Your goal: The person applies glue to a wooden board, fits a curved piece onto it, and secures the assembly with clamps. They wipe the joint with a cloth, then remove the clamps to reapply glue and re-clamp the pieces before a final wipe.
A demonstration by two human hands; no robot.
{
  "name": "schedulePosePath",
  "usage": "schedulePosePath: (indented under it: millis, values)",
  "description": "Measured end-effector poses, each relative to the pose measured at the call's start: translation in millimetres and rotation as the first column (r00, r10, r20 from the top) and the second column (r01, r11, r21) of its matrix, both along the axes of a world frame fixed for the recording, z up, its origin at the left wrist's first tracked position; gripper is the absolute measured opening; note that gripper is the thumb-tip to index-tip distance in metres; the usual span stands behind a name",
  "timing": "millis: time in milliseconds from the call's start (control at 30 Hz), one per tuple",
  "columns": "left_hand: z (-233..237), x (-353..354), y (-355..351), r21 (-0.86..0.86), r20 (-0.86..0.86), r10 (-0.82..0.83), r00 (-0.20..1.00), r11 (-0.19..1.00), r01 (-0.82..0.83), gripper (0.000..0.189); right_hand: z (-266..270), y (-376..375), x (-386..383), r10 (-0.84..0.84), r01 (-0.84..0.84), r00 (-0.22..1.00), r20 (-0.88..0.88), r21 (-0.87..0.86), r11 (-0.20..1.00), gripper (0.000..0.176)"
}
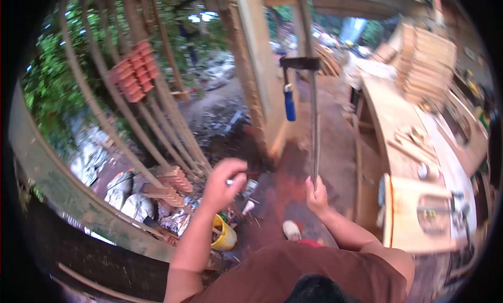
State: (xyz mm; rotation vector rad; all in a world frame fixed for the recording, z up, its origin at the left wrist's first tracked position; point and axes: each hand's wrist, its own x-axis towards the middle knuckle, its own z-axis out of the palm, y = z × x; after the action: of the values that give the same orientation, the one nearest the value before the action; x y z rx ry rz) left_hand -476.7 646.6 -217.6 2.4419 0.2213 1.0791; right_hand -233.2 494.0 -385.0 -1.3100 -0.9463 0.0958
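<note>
My right hand is wrapped round the lower end of the long metal bar of a bar clamp, which stands upright in front of me. Near the top of the bar, a dark sliding jaw sticks out to the left. A blue handle hangs below that jaw. My left hand is raised apart from the clamp, its fingers curled in and slightly blurred. A small pale spot shows by those fingers, too small to name.
On the right, a workbench carries wood scraps, a stack of wooden pieces and another clamp on a wooden panel. A wooden post rises ahead. Left are slanting poles and a yellow bucket.
</note>
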Motion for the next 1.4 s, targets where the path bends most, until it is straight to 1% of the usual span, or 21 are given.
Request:
schedulePosePath:
  millis: [67, 133, 167, 233, 300, 367, 433, 533, 633, 700, 767, 833, 900, 967, 1033, 1067, 1133, 1200, 1267, 1333, 1400]
  values:
    - [42, 44, -22, 0.063, 0.174, -0.134, 0.976, 0.99, 0.125, 0.027, -23, -80, -23, -0.085, 0.101, 0.992, 0.095, -0.18, 0.978, 0.02]
    - [47, 95, -34, -0.246, 0.364, -0.252, 0.897, 0.902, 0.354, 0.056, -24, -149, -38, -0.151, 0.185, 0.979, 0.139, -0.272, 0.944, 0.019]
    - [62, 113, -55, -0.497, 0.429, -0.225, 0.875, 0.75, 0.436, 0.061, -23, -184, -45, -0.148, 0.21, 0.968, 0.203, -0.334, 0.919, 0.019]
    - [69, 153, -69, -0.681, 0.636, -0.223, 0.739, 0.288, 0.673, 0.055, -14, -246, -60, -0.218, 0.285, 0.956, 0.194, -0.462, 0.84, 0.022]
    - [65, 165, -103, -0.792, 0.594, -0.069, 0.802, 0.128, 0.598, 0.041, -4, -299, -78, -0.142, 0.273, 0.958, 0.251, -0.629, 0.728, 0.026]
    - [7, 182, -111, -0.617, 0.753, -0.441, 0.488, -0.218, 0.756, 0.031, -33, -375, -78, -0.233, 0.341, 0.939, 0.252, -0.611, 0.714, 0.032]
    - [20, 177, -194, -0.604, 0.788, -0.273, 0.551, -0.171, 0.779, 0.025, -32, -436, -63, -0.063, 0.258, 0.957, 0.285, -0.726, 0.638, 0.038]
    - [29, 187, -274, -0.46, 0.873, -0.342, 0.347, -0.346, 0.818, 0.028, -25, -521, -30, -0.114, 0.275, 0.952, 0.285, -0.623, 0.732, 0.041]
    - [35, 218, -381, -0.33, 0.914, -0.363, 0.178, -0.416, 0.847, 0.032, 5, -598, 4, -0.139, 0.25, 0.961, 0.237, -0.548, 0.798, 0.042]
    - [32, 246, -463, -0.301, 0.922, -0.356, 0.151, -0.417, 0.857, 0.033, 25, -640, 26, -0.237, 0.179, 0.97, -0.059, -0.489, 0.854, 0.045]
    - [18, 281, -538, -0.312, 0.923, -0.347, 0.163, -0.43, 0.847, 0.036, 35, -674, 47, -0.241, 0.215, 0.971, 0.007, -0.477, 0.852, 0.05]
    - [5, 311, -605, -0.336, 0.905, -0.397, 0.15, -0.455, 0.825, 0.037, 53, -697, 63, -0.209, 0.175, 0.973, -0.098, -0.274, 0.946, 0.057]
    - [-13, 333, -662, -0.368, 0.878, -0.457, 0.142, -0.455, 0.811, 0.042, 61, -717, 72, -0.203, 0.156, 0.964, -0.175, -0.249, 0.956, 0.06]
    - [-37, 348, -708, -0.404, 0.834, -0.53, 0.151, -0.402, 0.822, 0.043, 59, -729, 79, -0.302, 0.249, 0.895, -0.329, -0.193, 0.949, 0.056]
    - [-70, 359, -745, -0.428, 0.8, -0.589, 0.109, -0.434, 0.793, 0.041, 57, -739, 86, -0.213, 0.191, 0.833, -0.511, -0.096, 0.977, 0.046]
    - [-79, 359, -758, -0.5, 0.695, -0.688, 0.208, -0.255, 0.828, 0.041, 53, -742, 83, -0.325, 0.288, 0.788, -0.524, -0.153, 0.945, 0.045]
    - [-90, 364, -780, -0.539, 0.68, -0.691, 0.246, -0.243, 0.807, 0.045, 42, -747, 92, -0.44, 0.395, 0.753, -0.489, -0.199, 0.897, 0.044]
    - [-112, 374, -793, -0.567, 0.693, -0.7, 0.173, -0.38, 0.731, 0.037, 19, -760, 90, -0.421, 0.521, 0.537, -0.731, -0.106, 0.847, 0.042]
    - [-121, 378, -807, -0.591, 0.698, -0.701, 0.147, -0.448, 0.671, 0.037, 1, -768, 90, -0.518, 0.606, 0.474, -0.712, -0.163, 0.779, 0.04]
    - [-120, 385, -813, -0.601, 0.616, -0.785, 0.067, -0.414, 0.684, 0.036, -4, -774, 93, -0.591, 0.645, 0.455, -0.666, -0.212, 0.734, 0.038]
    - [-126, 392, -830, -0.613, 0.607, -0.789, 0.096, -0.388, 0.688, 0.035, 2, -776, 93, -0.609, 0.689, 0.378, -0.698, -0.228, 0.689, 0.035]
